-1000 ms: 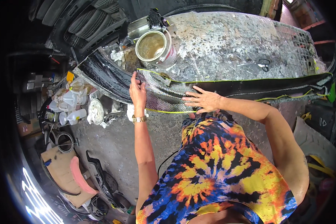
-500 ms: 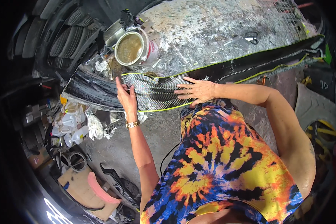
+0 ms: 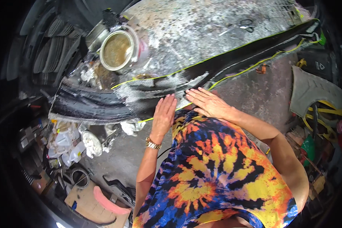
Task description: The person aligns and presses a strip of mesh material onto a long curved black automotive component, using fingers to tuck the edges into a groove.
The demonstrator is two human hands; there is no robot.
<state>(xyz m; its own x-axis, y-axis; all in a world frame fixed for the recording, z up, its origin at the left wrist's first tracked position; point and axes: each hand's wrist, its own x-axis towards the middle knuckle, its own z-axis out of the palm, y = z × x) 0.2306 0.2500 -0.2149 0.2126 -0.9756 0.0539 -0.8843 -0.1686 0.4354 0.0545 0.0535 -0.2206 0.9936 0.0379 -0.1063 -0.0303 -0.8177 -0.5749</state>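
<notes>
A long strip of black woven carbon-fibre cloth (image 3: 146,91) with yellow-green edging lies along a curved dark mould (image 3: 89,104). The mould's left end shows bare, dark and glossy beyond the cloth's cut edge. My left hand (image 3: 165,114) rests flat on the cloth's near side, fingers straight and side by side. Just right of it, my right hand (image 3: 209,102) presses flat on the near edge, fingers stretched toward the left. Neither hand grips anything. A pale crease or seam runs along the cloth toward its far right end.
An open can (image 3: 117,51) of brownish liquid stands behind the mould. Black-handled scissors (image 3: 246,26) lie on the stained worktable (image 3: 178,34). Plastic containers (image 3: 66,140) and a round lid (image 3: 91,143) sit at the left. A grey curved panel (image 3: 311,89) stands at the right.
My left hand has moved right and nearer from the cloth's left end. My right hand has slid toward the near edge, so both hands now lie close together. The view has turned slightly.
</notes>
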